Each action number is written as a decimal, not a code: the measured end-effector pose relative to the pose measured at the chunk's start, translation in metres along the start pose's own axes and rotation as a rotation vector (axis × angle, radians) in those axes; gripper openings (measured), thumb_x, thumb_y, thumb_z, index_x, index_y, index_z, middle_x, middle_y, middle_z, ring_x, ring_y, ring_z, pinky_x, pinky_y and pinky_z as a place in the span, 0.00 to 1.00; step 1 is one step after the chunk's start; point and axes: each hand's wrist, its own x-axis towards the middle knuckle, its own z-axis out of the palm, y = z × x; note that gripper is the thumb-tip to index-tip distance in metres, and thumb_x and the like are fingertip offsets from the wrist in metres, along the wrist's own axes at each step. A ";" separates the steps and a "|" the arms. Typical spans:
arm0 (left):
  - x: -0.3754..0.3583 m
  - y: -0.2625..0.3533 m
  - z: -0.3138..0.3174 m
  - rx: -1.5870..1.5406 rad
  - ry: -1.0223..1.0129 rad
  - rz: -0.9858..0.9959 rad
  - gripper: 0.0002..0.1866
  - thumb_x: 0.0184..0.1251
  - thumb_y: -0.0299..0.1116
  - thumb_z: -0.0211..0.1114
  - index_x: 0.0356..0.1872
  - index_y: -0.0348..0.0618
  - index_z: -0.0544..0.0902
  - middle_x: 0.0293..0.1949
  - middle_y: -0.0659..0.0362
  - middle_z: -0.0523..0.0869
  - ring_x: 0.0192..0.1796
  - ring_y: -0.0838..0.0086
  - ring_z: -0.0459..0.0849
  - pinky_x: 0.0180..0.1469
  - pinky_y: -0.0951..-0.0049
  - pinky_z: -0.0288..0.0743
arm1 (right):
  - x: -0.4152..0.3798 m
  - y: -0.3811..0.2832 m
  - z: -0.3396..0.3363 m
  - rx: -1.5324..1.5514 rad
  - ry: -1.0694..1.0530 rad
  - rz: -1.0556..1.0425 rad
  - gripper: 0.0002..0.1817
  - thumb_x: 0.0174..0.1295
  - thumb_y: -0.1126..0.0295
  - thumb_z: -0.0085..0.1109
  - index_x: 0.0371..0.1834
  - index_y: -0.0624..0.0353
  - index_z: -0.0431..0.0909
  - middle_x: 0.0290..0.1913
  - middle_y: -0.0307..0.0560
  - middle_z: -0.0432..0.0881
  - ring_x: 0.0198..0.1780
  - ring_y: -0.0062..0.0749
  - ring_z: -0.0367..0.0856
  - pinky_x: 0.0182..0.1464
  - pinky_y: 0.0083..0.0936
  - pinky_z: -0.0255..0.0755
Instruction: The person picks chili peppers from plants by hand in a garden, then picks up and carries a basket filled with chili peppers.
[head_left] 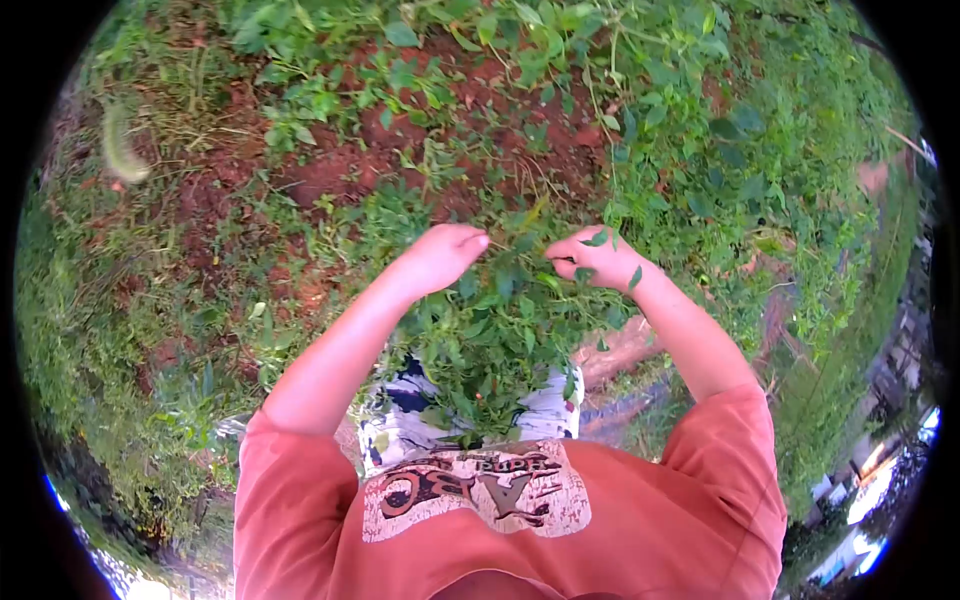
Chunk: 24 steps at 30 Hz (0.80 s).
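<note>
In the head view a leafy green plant (pixel 500 320) rises in front of my body, its leaves spread between my arms. My left hand (pixel 450 253) is at the plant's upper left side, thumb and fingers pinched together. Whatever lies between those fingertips is too small to make out. At the upper right side of the same plant, my right hand (pixel 593 258) has its fingers curled in, with leaves lying over it and in front of the wrist. Its fingertips meet the foliage, and what they grip is hidden. A tiny red spot (pixel 478 397) shows low in the leaves.
Reddish bare soil (pixel 340 165) lies ahead, among low weeds. Denser green plants (pixel 720 130) grow to the right and at the top. A pale caterpillar-shaped thing (pixel 121 145) appears at upper left. My light patterned trousers (pixel 545 405) are partly behind the leaves.
</note>
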 end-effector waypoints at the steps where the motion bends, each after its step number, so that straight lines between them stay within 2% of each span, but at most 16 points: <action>1: 0.028 -0.005 0.017 0.294 -0.098 -0.102 0.27 0.67 0.50 0.50 0.53 0.35 0.74 0.49 0.48 0.80 0.54 0.65 0.77 0.56 0.69 0.67 | 0.004 -0.008 -0.003 0.015 -0.066 0.038 0.06 0.48 0.71 0.53 0.29 0.60 0.76 0.21 0.45 0.77 0.25 0.39 0.75 0.29 0.32 0.67; 3: 0.058 -0.022 0.039 0.156 -0.084 -0.109 0.29 0.67 0.51 0.49 0.55 0.35 0.72 0.51 0.48 0.79 0.55 0.64 0.76 0.57 0.68 0.66 | 0.003 -0.001 0.005 0.147 -0.070 -0.031 0.07 0.43 0.76 0.54 0.28 0.58 0.74 0.16 0.37 0.71 0.22 0.32 0.72 0.26 0.27 0.63; 6: 0.063 -0.019 0.048 -0.034 -0.103 -0.174 0.30 0.67 0.51 0.49 0.59 0.33 0.67 0.53 0.49 0.77 0.56 0.64 0.74 0.59 0.70 0.64 | 0.006 -0.003 0.006 0.191 0.005 -0.088 0.11 0.40 0.80 0.53 0.29 0.56 0.72 0.15 0.35 0.67 0.20 0.31 0.70 0.25 0.26 0.62; 7: 0.058 -0.020 0.049 -0.124 -0.133 -0.142 0.30 0.68 0.50 0.48 0.59 0.33 0.67 0.54 0.50 0.77 0.57 0.66 0.73 0.59 0.70 0.63 | 0.005 0.000 0.003 0.178 -0.108 -0.073 0.13 0.45 0.79 0.55 0.37 0.57 0.74 0.19 0.37 0.71 0.24 0.29 0.72 0.29 0.24 0.65; 8: 0.055 -0.022 0.053 -0.213 -0.157 -0.113 0.29 0.68 0.50 0.48 0.59 0.33 0.68 0.54 0.52 0.77 0.57 0.68 0.73 0.60 0.71 0.62 | 0.004 0.003 0.003 0.186 -0.107 -0.062 0.13 0.45 0.79 0.55 0.37 0.57 0.74 0.19 0.37 0.71 0.24 0.29 0.72 0.29 0.24 0.65; 10: 0.051 -0.031 0.062 -0.332 -0.148 -0.175 0.25 0.69 0.45 0.48 0.58 0.35 0.70 0.53 0.55 0.78 0.56 0.72 0.72 0.60 0.72 0.62 | 0.007 0.004 -0.001 0.448 -0.045 0.047 0.17 0.53 0.73 0.58 0.48 0.56 0.74 0.26 0.40 0.74 0.30 0.24 0.73 0.35 0.21 0.67; 11: 0.051 -0.044 0.066 -0.426 -0.183 -0.077 0.23 0.69 0.42 0.49 0.58 0.36 0.71 0.53 0.56 0.77 0.56 0.73 0.72 0.59 0.73 0.62 | 0.012 -0.004 -0.019 0.433 -0.163 0.385 0.23 0.56 0.66 0.60 0.57 0.53 0.70 0.33 0.39 0.76 0.37 0.21 0.73 0.42 0.22 0.68; 12: 0.051 -0.055 0.071 -0.520 -0.219 0.020 0.22 0.69 0.40 0.49 0.58 0.37 0.71 0.53 0.56 0.77 0.56 0.73 0.72 0.59 0.74 0.62 | 0.011 -0.002 -0.022 0.604 -0.038 0.466 0.25 0.55 0.66 0.61 0.58 0.51 0.69 0.35 0.37 0.77 0.39 0.22 0.73 0.43 0.24 0.68; 13: 0.051 -0.064 0.077 -0.471 -0.176 -0.005 0.18 0.68 0.33 0.50 0.56 0.38 0.72 0.51 0.58 0.78 0.54 0.76 0.72 0.57 0.76 0.63 | 0.014 0.008 -0.019 0.620 0.073 0.475 0.24 0.56 0.61 0.60 0.56 0.51 0.70 0.38 0.40 0.78 0.41 0.24 0.75 0.44 0.25 0.69; 14: 0.047 -0.065 0.080 -0.470 -0.180 -0.007 0.18 0.68 0.33 0.50 0.56 0.38 0.72 0.51 0.58 0.78 0.54 0.76 0.72 0.57 0.76 0.63 | 0.017 0.019 -0.013 0.634 0.184 0.484 0.23 0.57 0.57 0.59 0.55 0.50 0.71 0.41 0.44 0.80 0.43 0.26 0.77 0.45 0.25 0.70; 16: 0.040 -0.063 0.086 -0.480 -0.206 -0.052 0.15 0.67 0.29 0.50 0.53 0.37 0.74 0.48 0.61 0.79 0.51 0.79 0.73 0.56 0.77 0.65 | 0.025 0.028 0.008 0.588 0.235 0.367 0.19 0.56 0.63 0.58 0.51 0.53 0.74 0.41 0.45 0.81 0.41 0.32 0.78 0.44 0.27 0.71; 18: 0.033 -0.049 0.084 -0.477 -0.208 -0.012 0.14 0.67 0.28 0.51 0.51 0.37 0.75 0.47 0.62 0.79 0.50 0.80 0.73 0.54 0.78 0.66 | 0.038 0.028 0.022 0.122 -0.039 -0.069 0.18 0.53 0.70 0.55 0.50 0.54 0.75 0.43 0.44 0.79 0.40 0.36 0.78 0.46 0.28 0.71; 19: 0.031 -0.045 0.082 -0.475 -0.203 0.027 0.13 0.67 0.27 0.51 0.50 0.36 0.76 0.45 0.63 0.79 0.48 0.81 0.73 0.53 0.79 0.67 | 0.043 0.024 0.031 0.151 -0.142 -0.064 0.17 0.46 0.71 0.55 0.43 0.57 0.79 0.33 0.53 0.80 0.35 0.44 0.79 0.39 0.32 0.73; 20: 0.032 -0.047 0.084 -0.474 -0.194 0.023 0.13 0.67 0.27 0.51 0.50 0.36 0.76 0.45 0.63 0.79 0.48 0.81 0.73 0.53 0.79 0.67 | 0.051 0.015 0.029 0.153 -0.142 -0.074 0.17 0.46 0.71 0.55 0.43 0.57 0.79 0.33 0.53 0.80 0.35 0.44 0.79 0.39 0.32 0.73; 22: 0.033 -0.056 0.088 -0.481 -0.194 0.022 0.13 0.67 0.28 0.52 0.50 0.35 0.75 0.44 0.63 0.80 0.46 0.81 0.74 0.51 0.79 0.68 | 0.065 -0.004 0.017 0.021 -0.750 0.195 0.17 0.43 0.66 0.58 0.40 0.58 0.79 0.28 0.52 0.80 0.31 0.42 0.79 0.33 0.35 0.72; 24: 0.027 -0.047 0.082 -0.374 -0.145 0.088 0.13 0.66 0.28 0.54 0.49 0.36 0.76 0.41 0.64 0.81 0.43 0.81 0.75 0.48 0.79 0.70 | 0.069 -0.003 0.023 0.051 -0.768 0.155 0.16 0.41 0.63 0.58 0.33 0.59 0.80 0.25 0.50 0.80 0.27 0.40 0.79 0.29 0.36 0.69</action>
